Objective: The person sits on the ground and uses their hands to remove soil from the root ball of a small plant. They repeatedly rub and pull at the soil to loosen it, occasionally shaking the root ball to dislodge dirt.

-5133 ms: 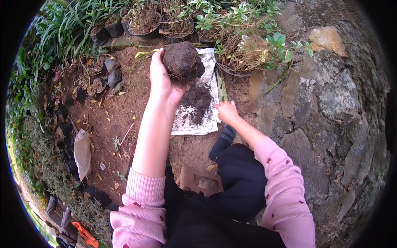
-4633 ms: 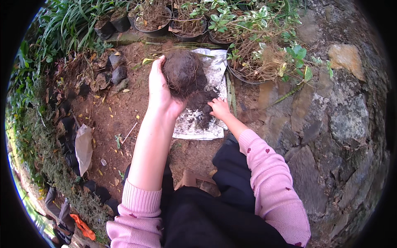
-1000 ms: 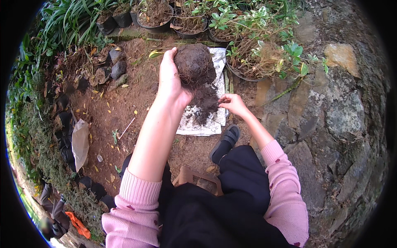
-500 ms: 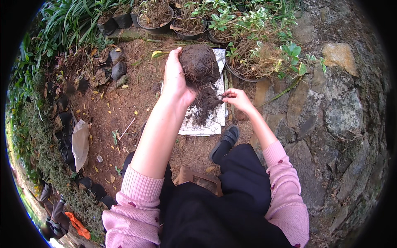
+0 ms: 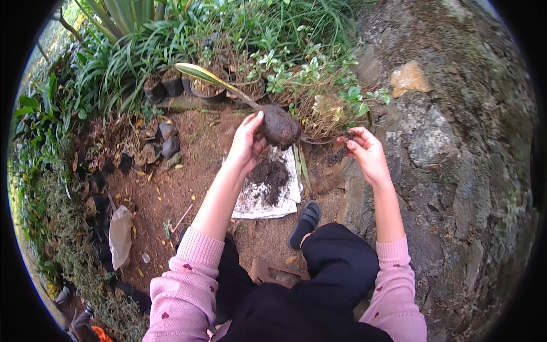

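Note:
My left hand (image 5: 246, 141) grips a dark root ball (image 5: 279, 126) of a plant, held up above the ground. A long yellow-green leaf (image 5: 200, 74) sticks out of it to the upper left. Below it lies a white sheet (image 5: 248, 200) with a pile of dark soil (image 5: 270, 178) on it. My right hand (image 5: 364, 153) is raised to the right, apart from the root ball, pinching a small clump of dark roots or soil (image 5: 347, 135) in its fingertips.
Several black pots (image 5: 171, 85) with plants stand at the back among long grass. Stone paving (image 5: 450, 165) fills the right side. Small black nursery bags (image 5: 165, 145) lie at the left, a pale plastic bag (image 5: 119, 236) lower left. My black sandal (image 5: 305, 222) rests by the sheet.
My right hand has pulled away to the right from the root ball with a bit of dark material. The view has tilted up; the root ball now shows its leaf.

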The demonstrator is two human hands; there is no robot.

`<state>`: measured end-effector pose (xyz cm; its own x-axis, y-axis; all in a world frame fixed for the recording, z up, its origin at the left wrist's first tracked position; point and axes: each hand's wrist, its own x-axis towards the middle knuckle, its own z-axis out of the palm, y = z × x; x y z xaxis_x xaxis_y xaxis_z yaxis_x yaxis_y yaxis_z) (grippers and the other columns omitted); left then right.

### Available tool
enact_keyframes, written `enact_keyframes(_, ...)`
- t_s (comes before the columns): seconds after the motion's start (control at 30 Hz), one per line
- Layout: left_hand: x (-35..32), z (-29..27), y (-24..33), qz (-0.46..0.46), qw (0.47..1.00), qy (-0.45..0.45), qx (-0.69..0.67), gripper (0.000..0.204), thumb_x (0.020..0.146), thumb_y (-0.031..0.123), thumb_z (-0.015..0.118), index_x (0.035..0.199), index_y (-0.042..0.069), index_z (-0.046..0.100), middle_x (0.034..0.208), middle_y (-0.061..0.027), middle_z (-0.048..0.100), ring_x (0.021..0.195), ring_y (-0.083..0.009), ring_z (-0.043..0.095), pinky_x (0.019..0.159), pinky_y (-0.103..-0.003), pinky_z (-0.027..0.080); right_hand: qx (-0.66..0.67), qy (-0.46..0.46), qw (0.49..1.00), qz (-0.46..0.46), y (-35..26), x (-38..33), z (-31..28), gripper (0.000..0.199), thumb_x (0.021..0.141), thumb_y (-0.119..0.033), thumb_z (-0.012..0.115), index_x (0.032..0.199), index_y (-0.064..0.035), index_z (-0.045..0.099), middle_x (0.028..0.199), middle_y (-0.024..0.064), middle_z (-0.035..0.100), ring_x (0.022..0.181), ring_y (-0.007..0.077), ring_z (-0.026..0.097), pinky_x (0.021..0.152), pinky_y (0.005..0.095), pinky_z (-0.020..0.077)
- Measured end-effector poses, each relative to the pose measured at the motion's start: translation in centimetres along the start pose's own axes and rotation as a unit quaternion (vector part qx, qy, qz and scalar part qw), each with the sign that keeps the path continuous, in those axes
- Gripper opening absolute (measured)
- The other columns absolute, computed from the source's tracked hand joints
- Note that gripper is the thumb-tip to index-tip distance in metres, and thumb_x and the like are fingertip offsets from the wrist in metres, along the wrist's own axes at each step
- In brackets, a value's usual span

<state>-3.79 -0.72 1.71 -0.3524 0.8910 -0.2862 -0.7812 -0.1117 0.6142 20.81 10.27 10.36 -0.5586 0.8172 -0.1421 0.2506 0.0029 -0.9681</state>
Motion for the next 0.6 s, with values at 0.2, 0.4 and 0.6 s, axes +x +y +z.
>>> enact_keyframes(0.2, -2.9, 2.2, -2.2, -0.080, 0.983, -0.069, -0.153, 0.037, 0.093, 0.034, 0.055, 0.116, 0.005, 0.053, 0.112, -0.0107, 0.062, 0.102, -0.0223, 0.061, 0.091, -0.040, 0.050, -0.055, 0.045, 0.992, -0.101, -4.5, -3.4, 0.7, 0.024, 0.084, -0.004, 0.065, 0.107, -0.0003, 0.057, 0.096, 0.0051, 0.064, 0.088, 0.0092, 0.060, 0.074, 0.0233, 0.0489)
enact_keyframes(0.4, -2.0, 2.3, -5.1, -0.108, 0.988, -0.101, -0.053, 0.057, 0.090, 0.048, 0.051, 0.127, 0.005, 0.047, 0.124, -0.0132, 0.054, 0.113, -0.0282, 0.054, 0.100, -0.048, 0.040, 0.059, 0.085, 0.989, -0.103, -5.8, -3.6, 4.1, 0.027, 0.082, -0.002, 0.067, 0.107, -0.0012, 0.059, 0.094, 0.0028, 0.064, 0.085, 0.0085, 0.060, 0.075, 0.0224, 0.0498)
enact_keyframes(0.6, -2.4, 3.5, -4.7, -0.053, 0.996, -0.054, -0.048, 0.040, 0.092, 0.037, 0.053, 0.124, 0.014, 0.041, 0.115, -0.0096, 0.056, 0.103, -0.0241, 0.059, 0.091, -0.046, 0.048, 0.124, 0.108, 0.984, -0.069, -2.1, -2.6, 8.3, 0.028, 0.081, 0.002, 0.066, 0.107, 0.0008, 0.056, 0.098, 0.0069, 0.063, 0.086, 0.0112, 0.062, 0.074, 0.0214, 0.0511)
